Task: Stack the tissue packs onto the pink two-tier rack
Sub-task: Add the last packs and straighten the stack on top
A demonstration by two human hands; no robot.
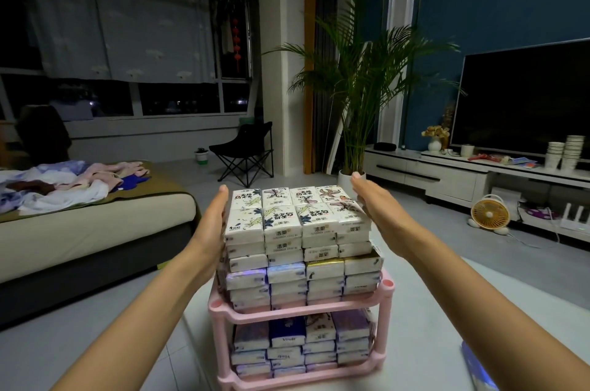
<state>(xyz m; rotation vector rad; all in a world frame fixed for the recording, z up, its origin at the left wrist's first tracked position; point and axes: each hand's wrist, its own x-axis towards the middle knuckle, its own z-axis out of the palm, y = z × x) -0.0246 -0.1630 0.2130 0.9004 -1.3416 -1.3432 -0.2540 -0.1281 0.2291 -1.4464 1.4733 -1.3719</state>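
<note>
In a dim living room, bed at left, a left hand and right hand, fingers straight, are pressing the sides of tissue packs, eight showing on top, filling both tiers of the pink rack standing on a white surface, television at right.

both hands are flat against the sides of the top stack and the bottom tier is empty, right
No: the head view shows the bottom tier full of packs. The left hand and right hand are flat against the sides of the top stack.

Possibly a tissue pack, edge-cropped; blurred
</note>
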